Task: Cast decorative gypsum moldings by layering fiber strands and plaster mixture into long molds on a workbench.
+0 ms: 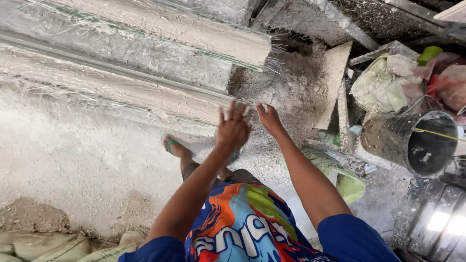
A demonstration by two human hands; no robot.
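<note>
Long plaster mouldings with loose glass fibres [121,92] lie side by side on the dusty floor, running from the left to the middle. My left hand [234,127] hovers with its fingers spread at the near end of the closest moulding [194,104]. My right hand [268,118] is beside it, fingers pinched at the same end among the fibre strands; what they grip is too small to tell. My foot in a green sandal [171,144] stands just below the moulding.
A black bucket [412,140] crusted with plaster lies on its side at the right. Crumpled sacks and bags [388,82] pile behind it. A flat plaster board [335,82] leans near the middle. Sacks [43,245] and a dirt heap sit at the lower left.
</note>
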